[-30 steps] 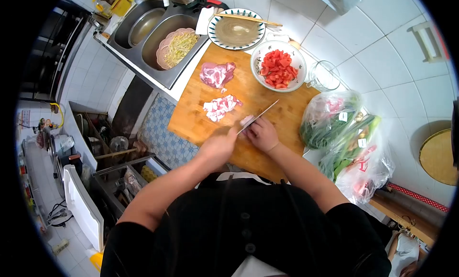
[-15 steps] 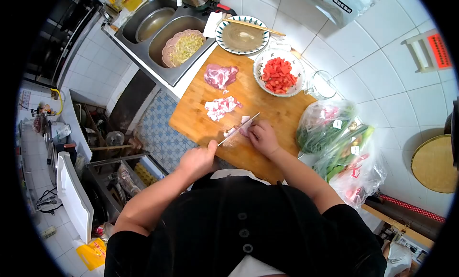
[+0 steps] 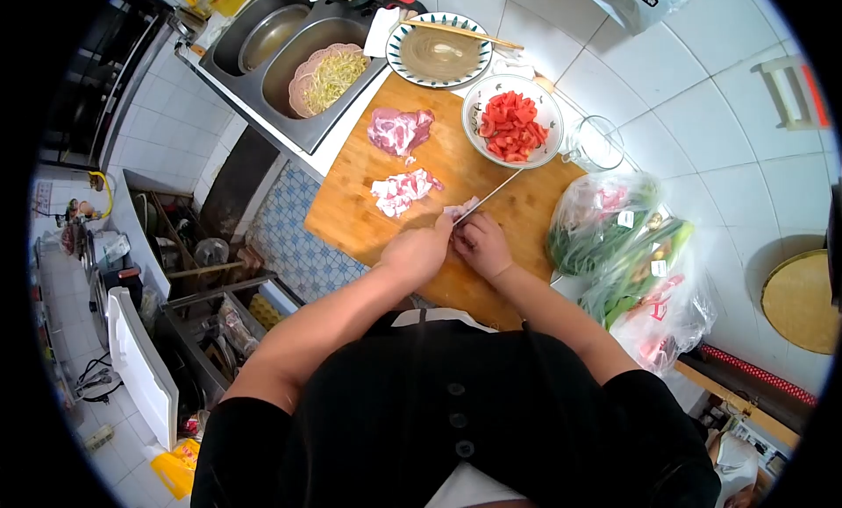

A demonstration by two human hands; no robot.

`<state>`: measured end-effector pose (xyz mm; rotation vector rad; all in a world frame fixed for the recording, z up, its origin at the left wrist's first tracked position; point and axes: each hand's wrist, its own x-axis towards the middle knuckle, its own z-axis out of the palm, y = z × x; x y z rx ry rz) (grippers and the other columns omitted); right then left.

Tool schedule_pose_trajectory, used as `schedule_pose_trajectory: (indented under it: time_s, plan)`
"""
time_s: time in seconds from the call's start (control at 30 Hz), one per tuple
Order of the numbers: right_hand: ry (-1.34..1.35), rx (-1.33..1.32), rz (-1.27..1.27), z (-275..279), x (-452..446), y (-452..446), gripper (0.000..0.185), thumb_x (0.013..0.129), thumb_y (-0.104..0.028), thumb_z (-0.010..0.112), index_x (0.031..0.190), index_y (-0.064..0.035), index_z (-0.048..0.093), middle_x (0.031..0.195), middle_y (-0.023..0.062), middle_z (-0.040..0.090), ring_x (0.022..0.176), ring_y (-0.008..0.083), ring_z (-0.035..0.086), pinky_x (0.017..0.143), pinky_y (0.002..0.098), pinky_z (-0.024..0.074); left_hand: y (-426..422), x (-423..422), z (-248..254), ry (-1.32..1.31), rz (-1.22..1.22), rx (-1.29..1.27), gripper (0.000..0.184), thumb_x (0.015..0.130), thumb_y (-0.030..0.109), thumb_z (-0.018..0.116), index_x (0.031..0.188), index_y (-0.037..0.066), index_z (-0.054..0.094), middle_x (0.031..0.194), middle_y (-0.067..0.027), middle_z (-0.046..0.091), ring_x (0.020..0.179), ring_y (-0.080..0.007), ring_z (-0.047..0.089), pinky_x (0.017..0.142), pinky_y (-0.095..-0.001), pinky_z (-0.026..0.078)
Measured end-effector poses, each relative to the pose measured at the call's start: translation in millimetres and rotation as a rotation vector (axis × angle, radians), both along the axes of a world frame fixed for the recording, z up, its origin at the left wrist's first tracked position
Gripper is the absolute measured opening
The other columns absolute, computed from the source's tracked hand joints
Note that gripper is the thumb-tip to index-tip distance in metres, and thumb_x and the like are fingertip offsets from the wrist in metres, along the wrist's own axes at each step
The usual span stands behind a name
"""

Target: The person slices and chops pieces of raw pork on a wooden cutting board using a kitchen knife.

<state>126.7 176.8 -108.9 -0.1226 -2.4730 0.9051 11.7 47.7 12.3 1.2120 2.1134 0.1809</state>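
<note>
The handle end of a knife (image 3: 491,196) is in my left hand (image 3: 416,252), its fingers wrapped round it; the long thin blade slants up and right. Beside the blade, my right hand (image 3: 482,247) is closed, with curled fingertips pressed on a meat piece that they mostly hide. Small cut meat (image 3: 460,211) shows at the blade's left side. Both hands are over the front part of a wooden cutting board (image 3: 351,219). Farther up the board are a pile of chopped pale-pink meat (image 3: 403,192) and a larger raw chunk (image 3: 400,131).
A bowl of cut tomatoes (image 3: 548,113) stands at the board's back right, near a glass container (image 3: 598,143). Chopsticks lie across a patterned plate (image 3: 438,54). Bagged greens (image 3: 605,232) sit at the right. Bean sprouts (image 3: 338,77) are in the sink (image 3: 311,135).
My left hand and the knife have moved up and right, closer to my right hand. The blade now reaches nearly to the tomato bowl. My right hand stays in nearly the same place.
</note>
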Motion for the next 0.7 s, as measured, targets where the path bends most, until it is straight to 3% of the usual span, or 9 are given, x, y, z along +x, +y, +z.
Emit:
schedule_pose_trajectory:
  time_s: [0.07, 0.1, 0.2, 0.23, 0.37, 0.43, 0.63, 0.7]
  plan:
    - [-0.003, 0.021, -0.004, 0, -1, 2, 0.014, 0.07, -0.009, 0.072, 0.076, -0.0072, 0.059, 0.087, 0.0073, 0.058, 0.087, 0.0276, 0.056, 0.077, 0.0364, 0.0495, -23, 0, -11, 0.003, -0.019, 0.048, 0.024, 0.089, 0.006, 0.043, 0.111, -0.004, 0.041, 0.079, -0.0307, 0.064, 0.075, -0.0457, 0.065, 0.065, -0.0543, 0.05]
    - [-0.001, 0.015, -0.008, -1, 0, 0, 0.014, 0.071, -0.009, 0.072, 0.076, -0.0073, 0.059, 0.087, 0.0073, 0.058, 0.087, 0.0276, 0.056, 0.077, 0.0364, 0.0494, -43, 2, -14, 0.034, -0.036, 0.006, 0.032, 0.089, 0.006, 0.043, 0.119, -0.005, 0.041, 0.079, -0.0304, 0.064, 0.075, -0.0454, 0.065, 0.065, -0.0539, 0.05]
    - [-0.023, 0.01, -0.006, -5, -1, 0, 0.014, 0.071, -0.01, 0.072, 0.076, -0.0074, 0.059, 0.088, 0.0072, 0.058, 0.087, 0.028, 0.056, 0.078, 0.0359, 0.0493, -56, 3, -3, 0.026, -0.041, -0.197, 0.032, 0.09, 0.007, 0.041, 0.12, -0.004, 0.041, 0.081, -0.0306, 0.064, 0.078, -0.0457, 0.065, 0.067, -0.0538, 0.05]
    - [-0.036, 0.013, 0.006, -6, 1, -1, 0.014, 0.071, -0.011, 0.072, 0.077, -0.0074, 0.06, 0.089, 0.0072, 0.058, 0.087, 0.0283, 0.056, 0.078, 0.0356, 0.0494, -41, 0, 7, -0.036, 0.009, -0.041, 0.027, 0.092, 0.01, 0.038, 0.116, -0.002, 0.042, 0.085, -0.0305, 0.065, 0.081, -0.0457, 0.065, 0.07, -0.0542, 0.05]
    - [-0.018, 0.075, 0.008, 4, 0, 2, 0.014, 0.071, -0.012, 0.072, 0.076, -0.0072, 0.059, 0.091, 0.008, 0.059, 0.088, 0.0295, 0.056, 0.079, 0.0366, 0.0494, 18, 0, -8, 0.066, -0.016, 0.014, 0.026, 0.093, 0.013, 0.036, 0.114, -0.002, 0.042, 0.087, -0.0294, 0.066, 0.081, -0.0451, 0.065, 0.07, -0.0545, 0.05]
    - [0.075, 0.115, -0.01, 5, -1, 0, 0.014, 0.071, -0.011, 0.072, 0.076, -0.0071, 0.059, 0.093, 0.0086, 0.059, 0.089, 0.0304, 0.056, 0.08, 0.0376, 0.0494, 3, 5, -16, 0.067, -0.018, 0.067, 0.026, 0.094, 0.014, 0.037, 0.114, -0.002, 0.042, 0.088, -0.0288, 0.066, 0.082, -0.0449, 0.065, 0.07, -0.0544, 0.05]
    - [-0.154, 0.09, -0.053, -7, 18, 23, 0.017, 0.07, -0.007, 0.069, 0.085, -0.0066, 0.06, 0.097, 0.0102, 0.059, 0.093, 0.0324, 0.055, 0.081, 0.0403, 0.049, -78, 12, -3, 0.075, -0.042, -0.065, 0.024, 0.093, 0.015, 0.041, 0.112, 0.001, 0.042, 0.09, -0.0281, 0.066, 0.081, -0.0448, 0.065, 0.068, -0.0534, 0.051]
    - [-0.117, 0.109, -0.074, -3, 22, 35, 0.018, 0.07, -0.006, 0.069, 0.086, -0.0065, 0.06, 0.097, 0.0107, 0.059, 0.093, 0.0327, 0.054, 0.081, 0.0407, 0.0487, -88, 16, 0, 0.083, -0.051, -0.08, 0.023, 0.092, 0.015, 0.043, 0.11, 0.0, 0.042, 0.09, -0.0277, 0.065, 0.08, -0.0445, 0.065, 0.067, -0.0526, 0.051]
